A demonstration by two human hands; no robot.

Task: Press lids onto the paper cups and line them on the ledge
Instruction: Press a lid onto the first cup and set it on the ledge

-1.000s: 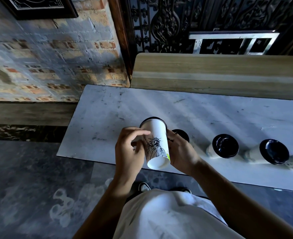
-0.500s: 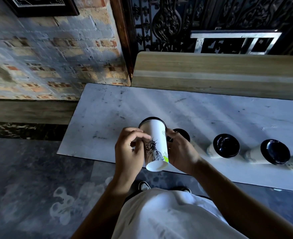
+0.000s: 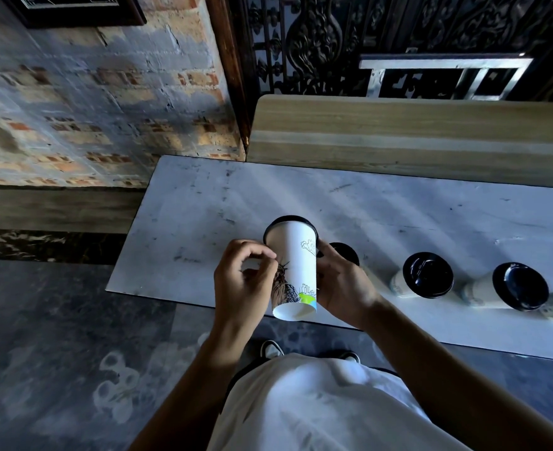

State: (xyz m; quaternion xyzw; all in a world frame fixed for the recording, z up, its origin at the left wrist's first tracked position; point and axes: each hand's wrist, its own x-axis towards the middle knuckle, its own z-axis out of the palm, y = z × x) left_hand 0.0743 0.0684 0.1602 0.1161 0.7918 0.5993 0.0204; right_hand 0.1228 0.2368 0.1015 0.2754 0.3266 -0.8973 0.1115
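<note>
Clearly the paper cup (image 3: 296,268) lies tilted between both hands, its lid (image 3: 290,222) end pointing away; left hand (image 3: 241,281) and right hand (image 3: 345,284) fingers curl round its sides, beside the lidded cups (image 3: 428,277) on the bench (image 3: 203,203).

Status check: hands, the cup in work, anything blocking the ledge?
Left hand and right hand both grip printed cup, black lid on, cup held off the ledge. Three lidded cups lined to the right. Left stretch of ledge unblocked.
</note>
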